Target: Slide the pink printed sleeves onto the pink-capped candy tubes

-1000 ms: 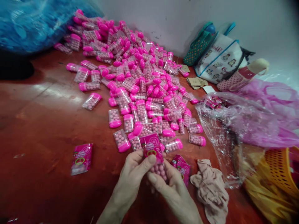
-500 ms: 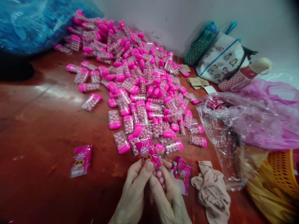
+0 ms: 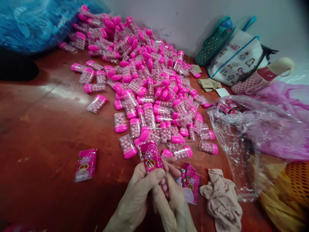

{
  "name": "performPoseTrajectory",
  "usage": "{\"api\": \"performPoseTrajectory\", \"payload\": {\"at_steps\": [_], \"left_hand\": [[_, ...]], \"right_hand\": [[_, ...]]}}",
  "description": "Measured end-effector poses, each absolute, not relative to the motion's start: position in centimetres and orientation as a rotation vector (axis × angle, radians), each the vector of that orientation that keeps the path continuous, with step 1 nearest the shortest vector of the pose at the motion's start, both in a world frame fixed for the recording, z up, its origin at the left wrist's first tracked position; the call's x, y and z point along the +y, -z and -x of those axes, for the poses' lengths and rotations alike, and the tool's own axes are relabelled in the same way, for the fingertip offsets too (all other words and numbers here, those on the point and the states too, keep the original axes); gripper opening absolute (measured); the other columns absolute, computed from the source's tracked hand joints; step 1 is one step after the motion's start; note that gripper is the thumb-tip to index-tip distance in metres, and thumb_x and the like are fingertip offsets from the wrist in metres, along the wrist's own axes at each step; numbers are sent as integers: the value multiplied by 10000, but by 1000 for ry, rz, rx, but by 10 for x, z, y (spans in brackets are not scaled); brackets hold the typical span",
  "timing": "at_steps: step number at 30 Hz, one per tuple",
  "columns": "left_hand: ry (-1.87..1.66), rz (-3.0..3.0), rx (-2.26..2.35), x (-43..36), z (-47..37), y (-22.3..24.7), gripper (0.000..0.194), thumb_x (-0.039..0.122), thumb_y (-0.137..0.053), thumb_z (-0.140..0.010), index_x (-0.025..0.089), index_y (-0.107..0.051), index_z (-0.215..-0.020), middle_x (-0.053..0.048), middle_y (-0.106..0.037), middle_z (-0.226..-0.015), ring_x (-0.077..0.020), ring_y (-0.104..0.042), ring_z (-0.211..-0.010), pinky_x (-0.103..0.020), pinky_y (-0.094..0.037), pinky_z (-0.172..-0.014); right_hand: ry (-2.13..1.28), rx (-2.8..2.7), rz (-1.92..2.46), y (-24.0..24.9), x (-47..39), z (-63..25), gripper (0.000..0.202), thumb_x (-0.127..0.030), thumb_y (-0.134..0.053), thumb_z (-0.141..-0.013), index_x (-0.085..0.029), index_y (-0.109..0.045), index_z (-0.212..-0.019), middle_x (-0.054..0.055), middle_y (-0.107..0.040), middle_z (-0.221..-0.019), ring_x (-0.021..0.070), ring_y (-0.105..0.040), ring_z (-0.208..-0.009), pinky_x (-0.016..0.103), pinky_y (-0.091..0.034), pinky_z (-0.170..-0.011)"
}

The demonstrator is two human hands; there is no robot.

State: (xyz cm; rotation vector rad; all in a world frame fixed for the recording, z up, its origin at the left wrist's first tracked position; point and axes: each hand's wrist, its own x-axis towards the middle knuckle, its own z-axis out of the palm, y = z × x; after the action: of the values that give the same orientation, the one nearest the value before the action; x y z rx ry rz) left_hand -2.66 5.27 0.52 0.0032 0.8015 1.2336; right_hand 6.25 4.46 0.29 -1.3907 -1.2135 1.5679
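Both hands meet at the bottom centre around one clear container of pink balls. My left hand (image 3: pixel 138 193) grips the printed pink sleeve (image 3: pixel 151 156), its thumb lying across the front. My right hand (image 3: pixel 172 199) closes round the lower end of the container (image 3: pixel 164 187), where the balls show below the sleeve. Fingers hide part of the container. Beyond the hands spreads a large pile of pink-capped containers (image 3: pixel 149 112). Another printed pink sleeve (image 3: pixel 190 182) lies just right of my right hand. A further pink printed pack (image 3: pixel 86 164) lies on the floor at the left.
A crumpled beige cloth (image 3: pixel 223 199) lies at the lower right. Beyond it are clear plastic wrapping (image 3: pixel 243 145), a purple bag (image 3: pixel 287 129) and an orange basket (image 3: pixel 298 180). Bags (image 3: pixel 238 56) lean on the back wall. A blue plastic sack (image 3: pixel 36 29) fills the upper left.
The view has shifted slightly, so most things appear a little further right. My left thumb has moved right across the container, and the right hand's fingers have shifted slightly.
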Motion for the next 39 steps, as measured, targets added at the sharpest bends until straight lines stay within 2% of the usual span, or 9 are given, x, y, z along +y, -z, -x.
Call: {"api": "performPoseTrajectory", "payload": {"at_steps": [4,8,13,18,26,30,33,36,39], "left_hand": [[-1230,-23,858,45,23,-1,150,244,-661,-739,132,-703,-830,-69,-690,-778,-82,-508,-541,-190,-446,-537],[-1270,-41,957,44,25,2,239,316,-655,-752,121,-683,-888,-55,-678,-709,-75,-495,-435,-188,-414,-417],[-1322,-30,1024,49,35,-4,347,367,-648,-749,119,-645,-991,-56,-681,-705,-72,-466,-332,-188,-354,-297],[-1394,-21,1008,49,30,-10,298,303,-614,-794,146,-629,-1048,-73,-701,-826,-128,-613,-543,-185,-425,-389],[-1373,35,1011,37,13,-2,262,273,-611,-800,159,-657,-1031,-79,-693,-883,-151,-624,-735,-212,-489,-612],[-1390,-69,1071,40,24,7,251,290,-575,-828,164,-647,-1032,-67,-685,-890,-134,-606,-723,-221,-478,-655],[-1427,-273,1194,42,35,9,210,290,-548,-844,159,-652,-971,-57,-678,-867,-147,-601,-758,-248,-473,-728],[-1313,-471,1301,41,44,5,194,298,-548,-840,161,-640,-941,-39,-656,-810,-154,-586,-735,-249,-474,-700],[-1149,-595,1260,38,48,0,210,314,-556,-828,163,-606,-965,-16,-610,-742,-147,-557,-665,-237,-468,-616]], "right_hand": [[-1595,-1173,1516,-4,46,-66,349,-425,-619,-763,-221,-672,-1041,8,-600,-712,157,-579,-641,212,-434,-511],[-1748,-1001,1561,-2,49,-68,395,-494,-634,-750,-191,-662,-1003,16,-615,-719,135,-572,-612,190,-446,-476],[-1737,-862,1510,2,41,-70,458,-496,-689,-706,-200,-625,-1050,56,-673,-902,200,-621,-854,242,-518,-645],[-1511,-1043,1581,0,26,-59,442,-528,-586,-784,-215,-608,-1096,35,-691,-797,204,-646,-770,246,-513,-635],[-1147,-1154,1689,16,19,-47,504,-563,-480,-828,-212,-546,-1182,87,-621,-1145,232,-546,-1102,283,-451,-869],[-1233,-1290,1558,19,32,-52,402,-488,-482,-854,-206,-589,-1118,82,-659,-1034,226,-592,-990,291,-468,-821],[-1208,-1466,1423,10,49,-62,265,-399,-475,-872,-203,-646,-921,56,-673,-851,193,-615,-774,274,-479,-709],[-1040,-1487,1448,-1,66,-69,197,-348,-625,-778,-200,-645,-906,45,-654,-871,185,-599,-764,263,-470,-684],[-1321,-1301,1428,-5,75,-67,220,-345,-673,-746,-187,-638,-895,37,-636,-887,166,-589,-755,262,-477,-689]]}}
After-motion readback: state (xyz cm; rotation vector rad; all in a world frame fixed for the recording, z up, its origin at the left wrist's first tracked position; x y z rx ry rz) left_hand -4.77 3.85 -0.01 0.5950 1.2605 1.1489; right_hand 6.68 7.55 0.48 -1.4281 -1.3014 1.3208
